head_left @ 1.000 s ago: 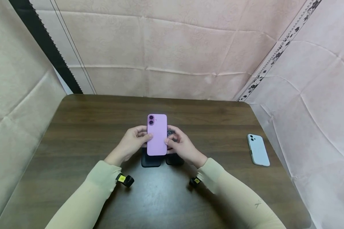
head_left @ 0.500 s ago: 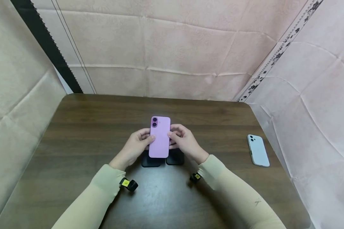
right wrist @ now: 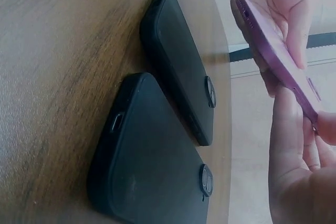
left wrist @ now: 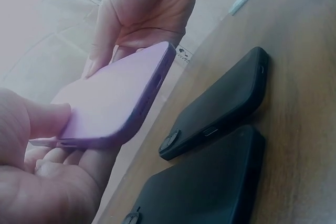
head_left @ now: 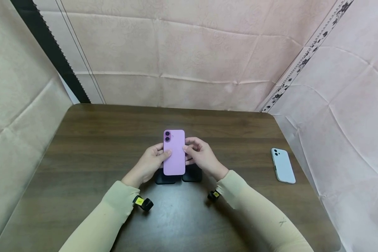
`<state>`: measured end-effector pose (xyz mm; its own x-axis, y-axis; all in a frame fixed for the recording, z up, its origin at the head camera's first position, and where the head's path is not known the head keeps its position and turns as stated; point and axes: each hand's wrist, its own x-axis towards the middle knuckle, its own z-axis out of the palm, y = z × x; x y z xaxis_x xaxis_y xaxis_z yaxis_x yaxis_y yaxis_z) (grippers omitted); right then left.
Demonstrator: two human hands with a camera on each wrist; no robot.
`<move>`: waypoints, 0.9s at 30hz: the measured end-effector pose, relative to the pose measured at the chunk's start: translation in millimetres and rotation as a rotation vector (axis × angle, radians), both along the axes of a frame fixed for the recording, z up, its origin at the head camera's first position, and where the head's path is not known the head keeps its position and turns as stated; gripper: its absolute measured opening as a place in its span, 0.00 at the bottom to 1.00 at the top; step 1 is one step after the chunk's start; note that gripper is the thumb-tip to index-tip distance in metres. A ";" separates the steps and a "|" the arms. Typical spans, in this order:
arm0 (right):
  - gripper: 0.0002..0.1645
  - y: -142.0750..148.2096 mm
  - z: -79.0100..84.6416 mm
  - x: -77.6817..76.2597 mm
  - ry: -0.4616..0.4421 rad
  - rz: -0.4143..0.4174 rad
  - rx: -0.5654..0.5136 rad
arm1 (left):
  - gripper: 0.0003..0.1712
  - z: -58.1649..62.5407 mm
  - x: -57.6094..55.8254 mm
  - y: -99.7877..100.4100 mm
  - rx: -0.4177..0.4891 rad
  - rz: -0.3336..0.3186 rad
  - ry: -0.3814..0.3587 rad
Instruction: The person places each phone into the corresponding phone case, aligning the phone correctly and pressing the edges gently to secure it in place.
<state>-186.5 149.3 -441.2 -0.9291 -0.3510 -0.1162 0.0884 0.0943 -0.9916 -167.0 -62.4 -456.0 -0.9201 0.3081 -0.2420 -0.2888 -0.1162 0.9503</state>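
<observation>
A purple smartphone (head_left: 175, 157) is held above the table between both hands, its back with two camera lenses facing up. My left hand (head_left: 147, 162) grips its left edge, thumb on the back and fingers underneath. On the opposite edge, my right hand (head_left: 204, 158) pinches it with the thumb on top and fingers below. Beneath it, two black phones lie side by side on the wood, a left one (head_left: 164, 179) and a right one (head_left: 193, 174). The purple phone partly covers them in the head view; both wrist views show them apart from it, with round camera rings.
A light blue phone (head_left: 283, 166) lies back up near the right edge of the brown wooden table (head_left: 91, 140). Pale creased cloth (head_left: 195, 59) hangs behind the table and along both sides. Small black wrist cameras are strapped at both cuffs.
The purple phone shifted right and toward me, then slightly back left, staying in both hands. My left hand moved a little right. The black and light blue phones stayed in place.
</observation>
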 end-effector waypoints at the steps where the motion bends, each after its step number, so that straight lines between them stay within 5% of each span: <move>1: 0.15 -0.2 -0.1 -0.2 0.001 0.003 0.003 | 0.24 -0.9 0.0 -0.4 0.013 -0.004 -0.001; 8: 0.17 -2.2 -1.5 -0.9 -0.005 -0.003 0.007 | 0.22 -2.2 1.0 -1.3 0.113 -0.029 -0.013; 18: 0.30 11.4 -2.6 -6.4 0.004 -0.056 0.100 | 0.21 0.5 0.4 -5.5 0.141 -0.033 -0.014; 27: 0.32 72.5 -9.9 -16.0 0.210 -0.168 0.469 | 0.24 -6.0 0.3 -9.0 0.208 -0.071 -0.069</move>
<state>-202.5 221.8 -451.1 -0.9880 -0.1513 -0.0300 -0.0559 0.5325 -0.8446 -166.8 -71.5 -462.0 -0.8779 0.4209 -0.2283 -0.3667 -0.2846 0.8857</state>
